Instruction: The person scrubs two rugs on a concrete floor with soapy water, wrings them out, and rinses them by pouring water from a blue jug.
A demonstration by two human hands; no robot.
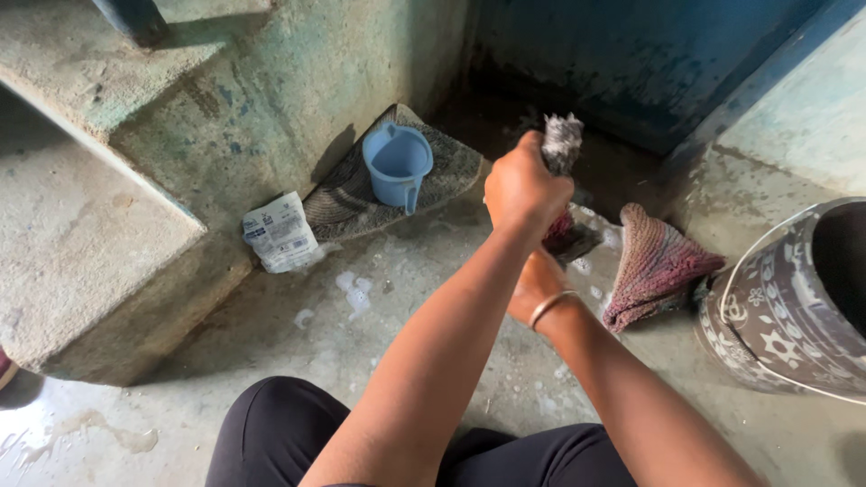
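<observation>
Head view, only view. Left hand [523, 189] raised above wet concrete floor [379, 343], fingers closed around upper end of wet, twisted grey-and-maroon cloth [564, 180]. Long axis of cloth near vertical, running down toward right hand [534, 287]. Right hand directly beneath left, mostly hidden by left forearm; grip not discernible. Left hand nearer the cloth's visible top. Pale blue plastic mug [398, 162] on woven mat toward floor's far corner. Maroon knitted rag [654, 266] beside patterned grey bucket [794, 307] at floor's right edge.
</observation>
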